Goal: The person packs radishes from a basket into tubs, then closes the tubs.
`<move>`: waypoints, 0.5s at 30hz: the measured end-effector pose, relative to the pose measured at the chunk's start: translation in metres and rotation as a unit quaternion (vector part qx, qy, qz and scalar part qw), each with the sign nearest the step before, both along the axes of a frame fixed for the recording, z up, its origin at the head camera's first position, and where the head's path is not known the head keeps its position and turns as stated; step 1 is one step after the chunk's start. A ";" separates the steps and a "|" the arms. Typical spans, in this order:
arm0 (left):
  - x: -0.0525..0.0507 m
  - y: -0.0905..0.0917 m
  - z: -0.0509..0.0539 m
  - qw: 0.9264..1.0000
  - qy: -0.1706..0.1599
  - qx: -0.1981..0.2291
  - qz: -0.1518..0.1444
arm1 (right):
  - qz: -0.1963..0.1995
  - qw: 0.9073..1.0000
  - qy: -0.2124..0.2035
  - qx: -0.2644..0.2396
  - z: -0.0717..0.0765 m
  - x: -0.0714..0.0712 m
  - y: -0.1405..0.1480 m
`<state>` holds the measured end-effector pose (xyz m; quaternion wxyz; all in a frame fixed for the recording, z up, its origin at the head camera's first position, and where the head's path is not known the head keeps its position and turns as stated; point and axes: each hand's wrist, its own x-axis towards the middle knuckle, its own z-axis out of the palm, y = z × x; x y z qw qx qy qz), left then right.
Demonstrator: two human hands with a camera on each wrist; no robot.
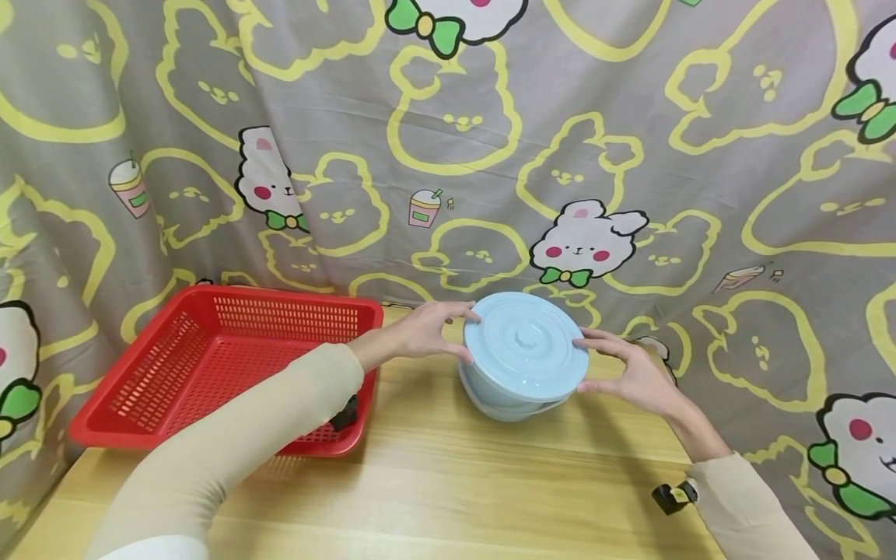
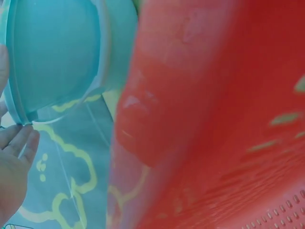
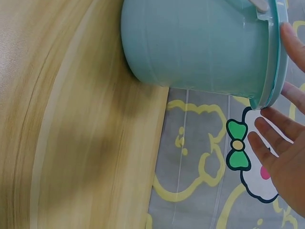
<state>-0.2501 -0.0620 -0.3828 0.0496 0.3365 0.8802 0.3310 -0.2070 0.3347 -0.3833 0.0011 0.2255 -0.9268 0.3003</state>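
Observation:
A light-blue bucket [image 1: 500,393] stands upright on the wooden table, with a round light-blue lid [image 1: 532,369] on its top. Its pale carrying handle hangs down the near side. My left hand [image 1: 423,330] holds the lid's left edge, thumb and fingers spread along the rim. On the opposite side my right hand [image 1: 640,377] grips the rim the same way. The right wrist view shows the bucket's wall [image 3: 190,47] and the right fingertips touching under the lid's edge. In the left wrist view, part of the left hand [image 2: 14,176] is cut off by the frame.
A red plastic basket [image 1: 371,319] with perforated sides sits on the left of the wooden table [image 1: 448,490], under the left forearm. A grey patterned curtain [image 1: 364,117] hangs directly behind the table. Small black devices are on both wrists.

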 end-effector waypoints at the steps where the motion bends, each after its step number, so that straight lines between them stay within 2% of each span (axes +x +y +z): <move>1: 0.000 0.000 0.001 1.000 -0.001 -0.003 0.000 | 0.001 1.000 -0.002 -0.002 0.000 -0.001 0.000; 8: -0.005 0.002 0.005 1.000 -0.011 -0.017 -0.009 | 0.006 1.000 -0.015 -0.024 -0.001 -0.005 -0.001; 15: -0.008 0.004 0.005 0.999 -0.024 -0.023 -0.009 | 0.007 0.999 -0.036 -0.039 -0.003 -0.006 0.000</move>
